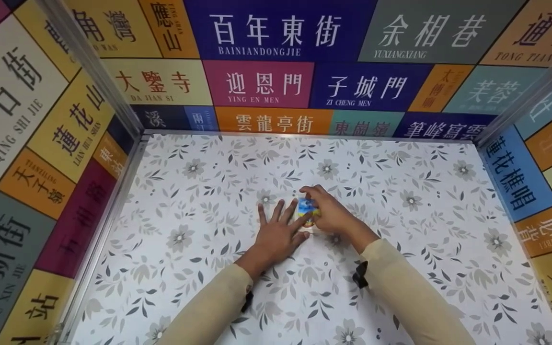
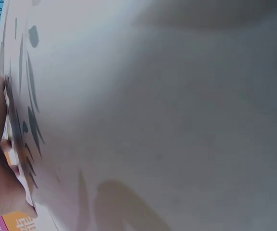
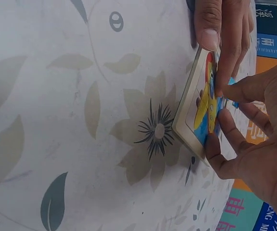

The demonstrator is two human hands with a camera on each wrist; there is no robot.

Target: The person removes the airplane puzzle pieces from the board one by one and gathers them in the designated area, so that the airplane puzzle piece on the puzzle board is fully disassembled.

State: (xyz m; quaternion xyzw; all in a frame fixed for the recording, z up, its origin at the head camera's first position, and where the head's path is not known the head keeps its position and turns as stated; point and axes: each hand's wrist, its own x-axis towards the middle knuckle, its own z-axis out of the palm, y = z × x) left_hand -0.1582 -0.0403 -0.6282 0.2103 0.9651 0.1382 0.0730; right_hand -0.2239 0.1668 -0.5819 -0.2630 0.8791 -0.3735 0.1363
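One small picture board (image 3: 188,107) on flower-patterned table (image 1: 170,287) | left hand (image 1: 277,235): spread, with one finger laid across board | right hand (image 1: 332,215): close beside, bent-fingered at board's right side, cannot tell whether pinching anything

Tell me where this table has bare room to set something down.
Bare: the table from the left hand to the left wall, from the right hand to the right wall, and beyond both hands to the back wall. Crowded: the middle, where both hands touch the picture board.
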